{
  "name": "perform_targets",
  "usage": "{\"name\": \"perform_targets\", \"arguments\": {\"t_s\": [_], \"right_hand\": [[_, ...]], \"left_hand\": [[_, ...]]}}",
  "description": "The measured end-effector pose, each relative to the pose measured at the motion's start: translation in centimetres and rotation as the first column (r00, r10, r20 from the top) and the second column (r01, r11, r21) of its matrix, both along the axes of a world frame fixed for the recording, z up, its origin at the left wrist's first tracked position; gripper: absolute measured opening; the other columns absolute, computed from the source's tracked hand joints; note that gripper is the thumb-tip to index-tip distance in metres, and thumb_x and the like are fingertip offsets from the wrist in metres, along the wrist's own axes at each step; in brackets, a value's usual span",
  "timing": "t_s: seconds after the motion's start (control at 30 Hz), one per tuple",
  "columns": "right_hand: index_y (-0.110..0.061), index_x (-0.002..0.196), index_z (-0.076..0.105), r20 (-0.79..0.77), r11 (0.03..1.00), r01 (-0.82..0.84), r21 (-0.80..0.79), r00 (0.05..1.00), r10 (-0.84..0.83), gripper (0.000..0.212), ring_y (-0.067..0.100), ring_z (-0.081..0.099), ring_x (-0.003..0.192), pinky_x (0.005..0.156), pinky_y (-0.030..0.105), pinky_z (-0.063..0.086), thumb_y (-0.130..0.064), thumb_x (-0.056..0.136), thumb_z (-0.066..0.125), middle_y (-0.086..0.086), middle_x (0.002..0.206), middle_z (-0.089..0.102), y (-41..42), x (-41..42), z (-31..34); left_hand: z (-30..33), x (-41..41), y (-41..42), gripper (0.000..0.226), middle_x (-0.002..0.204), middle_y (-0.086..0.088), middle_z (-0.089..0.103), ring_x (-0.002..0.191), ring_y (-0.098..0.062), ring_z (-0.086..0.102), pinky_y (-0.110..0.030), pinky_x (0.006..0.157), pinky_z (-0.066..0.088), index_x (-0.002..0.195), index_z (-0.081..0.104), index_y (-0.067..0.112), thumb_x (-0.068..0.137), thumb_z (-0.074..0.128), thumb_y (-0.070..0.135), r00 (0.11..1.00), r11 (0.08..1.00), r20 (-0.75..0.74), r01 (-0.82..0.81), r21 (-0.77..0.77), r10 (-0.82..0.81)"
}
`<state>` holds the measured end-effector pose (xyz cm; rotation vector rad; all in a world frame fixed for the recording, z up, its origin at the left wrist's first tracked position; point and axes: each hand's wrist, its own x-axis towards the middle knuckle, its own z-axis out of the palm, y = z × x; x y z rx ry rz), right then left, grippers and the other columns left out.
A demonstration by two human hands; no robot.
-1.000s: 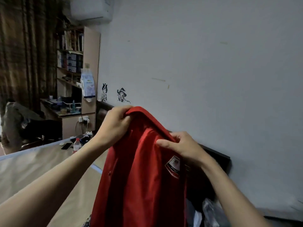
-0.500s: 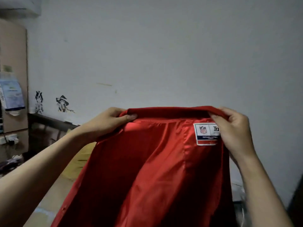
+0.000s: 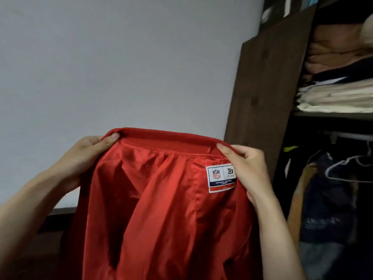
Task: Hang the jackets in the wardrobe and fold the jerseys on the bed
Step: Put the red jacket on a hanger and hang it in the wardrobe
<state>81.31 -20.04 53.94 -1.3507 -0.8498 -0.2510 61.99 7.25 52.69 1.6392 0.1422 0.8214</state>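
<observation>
A red jacket (image 3: 161, 209) hangs spread open in front of me, its shiny lining and a white label facing me. My left hand (image 3: 88, 152) pinches the left end of the collar. My right hand (image 3: 246, 168) pinches the right end, partly covering the label. The open wardrobe (image 3: 262, 98) stands at the right, just beyond my right hand, with a rail (image 3: 351, 136) and a white wire hanger (image 3: 351, 170) among dark hanging clothes. The jacket's lower part runs out of view.
Folded linens and blankets (image 3: 335, 96) fill the wardrobe shelf above the rail. A plain grey wall (image 3: 121, 67) lies behind the jacket. A dark headboard edge (image 3: 60, 211) shows at lower left.
My view has swung right, away from the bed and bookshelf, so the wardrobe now shows. Both hands have slid apart along the collar, spreading the jacket open.
</observation>
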Motion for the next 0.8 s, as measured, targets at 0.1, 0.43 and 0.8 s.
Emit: {"name": "perform_targets", "arguments": {"t_s": [0.1, 0.43, 0.8], "right_hand": [[-0.012, 0.090, 0.083, -0.039, 0.996, 0.036, -0.076, 0.999, -0.039, 0.017, 0.025, 0.075, 0.092, 0.085, 0.037, 0.055, -0.027, 0.090, 0.075, 0.016, 0.094, 0.079, -2.2, 3.5, -1.4], [-0.004, 0.111, 0.077, -0.271, 0.964, 0.253, -0.086, 0.925, -0.267, 0.024, 0.032, 0.073, 0.103, 0.092, 0.035, 0.058, -0.018, 0.096, 0.066, 0.020, 0.109, 0.076, -8.7, 11.9, -5.4], [-0.006, 0.106, 0.079, -0.311, 0.733, 0.666, -0.137, 0.674, -0.671, 0.022, 0.023, 0.073, 0.097, 0.086, 0.028, 0.058, -0.022, 0.097, 0.068, 0.012, 0.103, 0.079, -16.0, 17.2, -7.3]], "left_hand": [[0.5, 7.2, 0.2, 0.041, 0.091, -0.012, 0.077, 0.066, -0.013, 0.070, -0.018, 0.059, 0.057, 0.089, 0.080, 0.012, 0.084, 0.067, 0.051, 0.991, 0.992, 0.044, 0.126, -0.030, -0.125], [1.8, 27.2, -2.2, 0.025, 0.085, 0.002, 0.079, 0.073, -0.010, 0.075, -0.015, 0.063, 0.057, 0.086, 0.081, 0.036, 0.097, 0.058, 0.034, 0.918, 0.911, 0.062, 0.376, 0.169, -0.391], [1.3, 42.4, -10.2, 0.042, 0.108, -0.028, 0.070, 0.088, -0.020, 0.062, -0.039, 0.084, 0.049, 0.103, 0.073, 0.005, 0.095, 0.063, 0.045, 0.759, 0.762, 0.131, 0.598, 0.248, -0.638]]}}
